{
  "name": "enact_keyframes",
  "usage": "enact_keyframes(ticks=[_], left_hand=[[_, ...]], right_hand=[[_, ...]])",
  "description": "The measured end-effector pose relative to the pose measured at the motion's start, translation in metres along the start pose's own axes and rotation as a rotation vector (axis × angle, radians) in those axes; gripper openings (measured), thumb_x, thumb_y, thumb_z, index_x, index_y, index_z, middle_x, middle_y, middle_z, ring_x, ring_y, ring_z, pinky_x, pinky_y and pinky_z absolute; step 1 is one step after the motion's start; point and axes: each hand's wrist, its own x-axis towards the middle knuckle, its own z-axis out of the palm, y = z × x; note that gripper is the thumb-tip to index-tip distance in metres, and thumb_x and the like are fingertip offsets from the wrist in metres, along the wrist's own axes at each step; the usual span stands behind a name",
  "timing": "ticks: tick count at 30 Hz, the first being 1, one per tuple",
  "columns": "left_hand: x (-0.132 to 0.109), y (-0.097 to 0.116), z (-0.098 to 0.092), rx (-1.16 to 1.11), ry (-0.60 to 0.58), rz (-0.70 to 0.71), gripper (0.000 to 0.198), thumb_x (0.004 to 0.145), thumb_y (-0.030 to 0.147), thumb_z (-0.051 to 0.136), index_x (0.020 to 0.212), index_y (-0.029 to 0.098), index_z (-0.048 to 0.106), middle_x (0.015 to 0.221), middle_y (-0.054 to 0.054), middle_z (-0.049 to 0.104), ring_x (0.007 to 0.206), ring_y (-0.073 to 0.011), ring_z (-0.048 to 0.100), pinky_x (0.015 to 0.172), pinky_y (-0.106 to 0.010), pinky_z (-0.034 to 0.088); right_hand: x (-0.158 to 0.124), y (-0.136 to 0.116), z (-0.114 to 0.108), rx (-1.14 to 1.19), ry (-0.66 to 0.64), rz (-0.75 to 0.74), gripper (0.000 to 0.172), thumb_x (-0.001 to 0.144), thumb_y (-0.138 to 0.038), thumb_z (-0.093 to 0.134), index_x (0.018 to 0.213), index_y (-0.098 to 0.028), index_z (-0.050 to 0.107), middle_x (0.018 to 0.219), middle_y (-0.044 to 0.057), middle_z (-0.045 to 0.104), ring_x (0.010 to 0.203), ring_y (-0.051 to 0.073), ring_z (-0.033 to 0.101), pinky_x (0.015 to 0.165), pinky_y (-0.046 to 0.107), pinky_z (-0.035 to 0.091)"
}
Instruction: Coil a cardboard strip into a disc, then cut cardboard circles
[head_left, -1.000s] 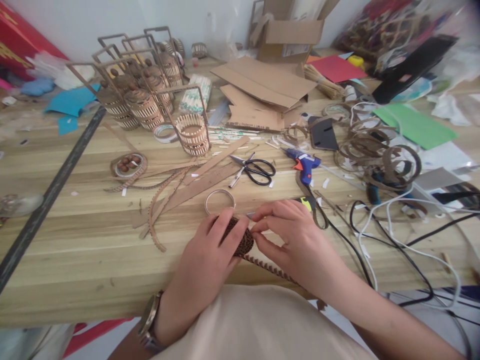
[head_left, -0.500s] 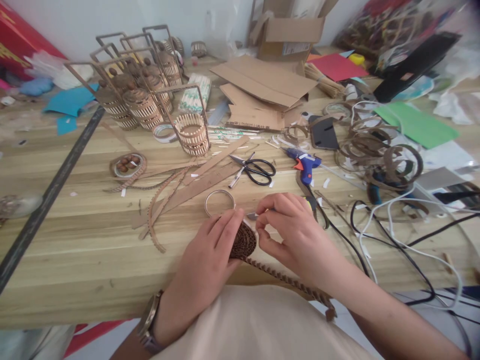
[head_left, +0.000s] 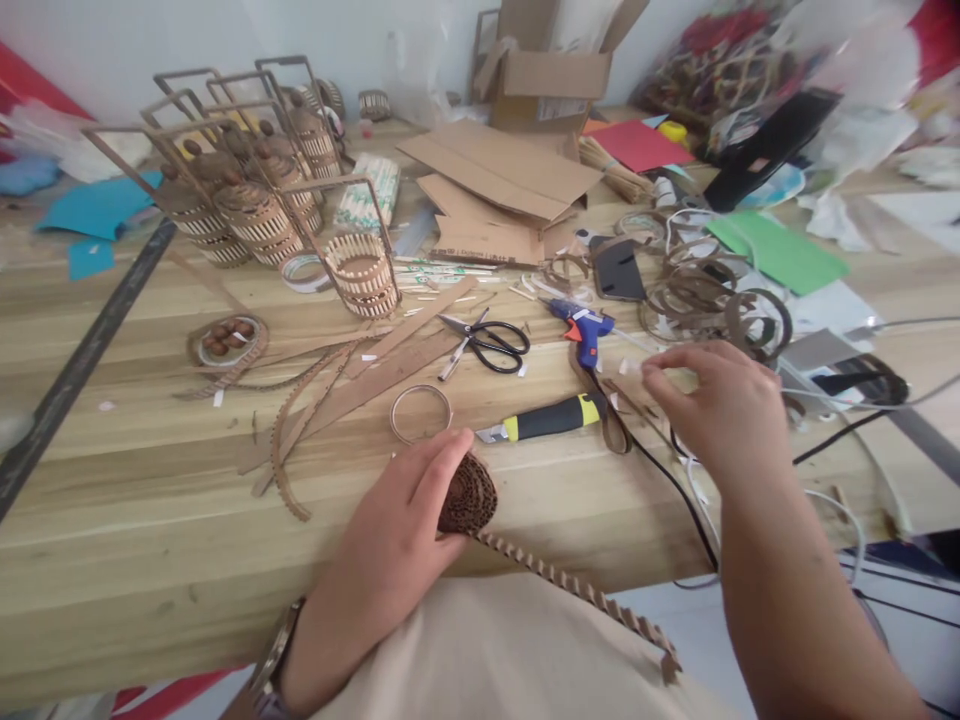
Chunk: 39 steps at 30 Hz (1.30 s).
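My left hand (head_left: pixel 394 525) is closed around a coil of brown corrugated cardboard strip (head_left: pixel 470 495), its ridged layers facing up. From the coil, a loose corrugated tail (head_left: pixel 577 583) runs down to the right over my lap. My right hand (head_left: pixel 724 410) hovers over the right side of the table, thumb and fingertips pinched; whether anything is between them I cannot make out. A yellow and black utility knife (head_left: pixel 551 418) lies between my hands. Just beyond the coil sits a thin ring (head_left: pixel 421 414).
Black-handled scissors (head_left: pixel 499 345) and a blue glue gun (head_left: pixel 581 330) lie further back. Lantern-like stick baskets (head_left: pixel 259 215) stand back left, near a bowl of brown balls (head_left: pixel 229 340). Cardboard sheets (head_left: pixel 499 175), a phone (head_left: pixel 618 268), strip coils (head_left: pixel 759 322) and cables (head_left: pixel 675 490) crowd the back and right.
My right hand has left the coil's edge and moved right, uncovering the utility knife. My left hand keeps its hold on the coil. The view has shifted slightly to the right.
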Motion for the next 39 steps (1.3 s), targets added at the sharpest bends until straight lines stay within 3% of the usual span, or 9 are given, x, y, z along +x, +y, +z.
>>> enact_keyframes(ticks=[9, 12, 16, 21, 24, 28, 31, 36, 39], left_hand=[[0.0, 0.0, 0.001, 0.001, -0.006, 0.0, 0.076, 0.077, 0.006, 0.072, 0.144, 0.022, 0.038, 0.133, -0.015, 0.066, 0.122, -0.0296, 0.066, 0.1, -0.045, 0.059], [-0.001, -0.001, 0.0, 0.002, -0.007, -0.021, 0.08, 0.076, 0.006, 0.075, 0.144, 0.022, 0.038, 0.133, -0.014, 0.067, 0.122, -0.0296, 0.066, 0.1, -0.044, 0.059], [-0.002, -0.002, 0.001, 0.013, 0.02, -0.048, 0.087, 0.071, 0.009, 0.083, 0.144, 0.02, 0.038, 0.133, -0.016, 0.067, 0.121, -0.0309, 0.066, 0.1, -0.043, 0.059], [-0.001, -0.003, 0.0, -0.003, 0.012, -0.047, 0.086, 0.073, 0.011, 0.083, 0.145, 0.021, 0.037, 0.134, -0.016, 0.066, 0.122, -0.0305, 0.066, 0.101, -0.043, 0.058], [-0.001, -0.003, 0.0, -0.008, 0.008, -0.05, 0.085, 0.074, 0.011, 0.082, 0.145, 0.021, 0.037, 0.135, -0.016, 0.066, 0.124, -0.0305, 0.065, 0.102, -0.043, 0.057], [-0.001, -0.003, 0.001, -0.009, 0.018, -0.071, 0.086, 0.073, 0.012, 0.084, 0.145, 0.022, 0.037, 0.136, -0.016, 0.065, 0.123, -0.0306, 0.066, 0.102, -0.043, 0.057], [-0.002, -0.004, 0.002, -0.016, 0.027, -0.101, 0.088, 0.071, 0.012, 0.085, 0.145, 0.023, 0.038, 0.137, -0.016, 0.065, 0.124, -0.0305, 0.065, 0.103, -0.043, 0.056], [0.001, -0.002, 0.0, -0.05, 0.037, -0.226, 0.087, 0.07, 0.01, 0.084, 0.144, 0.024, 0.04, 0.14, -0.013, 0.063, 0.129, -0.0301, 0.062, 0.106, -0.042, 0.055], [0.004, 0.002, -0.001, -0.089, 0.041, -0.295, 0.085, 0.068, 0.005, 0.079, 0.142, 0.023, 0.043, 0.14, -0.012, 0.063, 0.129, -0.0298, 0.062, 0.106, -0.041, 0.054]], right_hand=[[0.016, 0.049, 0.004, 0.142, -0.047, 0.307, 0.007, 0.08, -0.019, 0.059, 0.08, -0.022, 0.065, 0.074, 0.005, 0.069, 0.063, 0.019, 0.06, 0.062, 0.031, 0.044], [0.019, 0.05, 0.009, 0.193, -0.095, 0.295, 0.01, 0.083, -0.024, 0.061, 0.081, -0.023, 0.07, 0.079, 0.006, 0.073, 0.071, 0.021, 0.065, 0.066, 0.031, 0.046], [0.02, 0.051, 0.009, 0.163, -0.009, 0.286, 0.012, 0.08, -0.018, 0.062, 0.079, -0.023, 0.073, 0.101, 0.009, 0.074, 0.084, 0.024, 0.064, 0.081, 0.036, 0.045], [0.017, 0.055, 0.009, 0.156, 0.063, 0.403, 0.014, 0.075, -0.013, 0.058, 0.076, -0.021, 0.069, 0.055, -0.002, 0.052, 0.048, 0.016, 0.042, 0.055, 0.032, 0.037], [0.014, 0.056, 0.011, 0.199, 0.035, 0.417, 0.012, 0.08, -0.019, 0.056, 0.08, -0.021, 0.068, 0.055, -0.002, 0.054, 0.046, 0.016, 0.045, 0.051, 0.03, 0.037], [0.014, 0.056, 0.012, 0.238, -0.057, 0.369, 0.028, 0.093, -0.03, 0.049, 0.098, -0.017, 0.072, 0.072, 0.007, 0.071, 0.06, 0.02, 0.065, 0.061, 0.032, 0.047], [0.014, 0.053, 0.007, 0.189, -0.076, 0.292, 0.025, 0.089, -0.027, 0.059, 0.107, -0.019, 0.074, 0.07, 0.006, 0.07, 0.06, 0.021, 0.065, 0.066, 0.034, 0.047], [-0.006, 0.027, 0.005, 0.178, -0.007, 0.049, 0.015, 0.087, -0.027, 0.065, 0.095, -0.019, 0.075, 0.072, 0.006, 0.065, 0.062, 0.021, 0.057, 0.067, 0.035, 0.045], [-0.033, -0.004, 0.012, 0.322, -0.169, -0.222, 0.013, 0.089, -0.036, 0.069, 0.087, -0.024, 0.074, 0.083, 0.004, 0.071, 0.06, 0.016, 0.06, 0.06, 0.03, 0.049]])
